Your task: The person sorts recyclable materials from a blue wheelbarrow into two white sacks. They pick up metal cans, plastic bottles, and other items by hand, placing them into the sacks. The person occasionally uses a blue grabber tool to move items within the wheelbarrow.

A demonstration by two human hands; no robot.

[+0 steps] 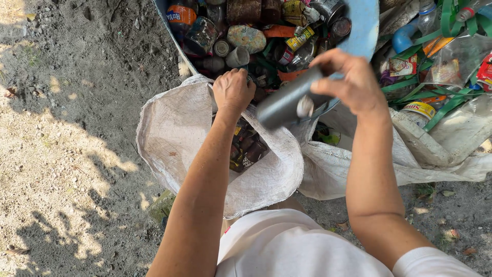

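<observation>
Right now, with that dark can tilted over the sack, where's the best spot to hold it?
Probably by its upper end, from above, as the right hand does. The dark can is a blurred cylinder slanting down toward the white sack, so gripping the high end leaves the low end free.

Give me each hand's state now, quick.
Left hand: closed, gripping the white woven sack at its rim.
Right hand: closed, holding a dark cylindrical can.

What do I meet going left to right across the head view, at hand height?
Bare dirt ground → white woven sack → left hand → dark cylindrical can → right hand → green plastic strapping
</observation>
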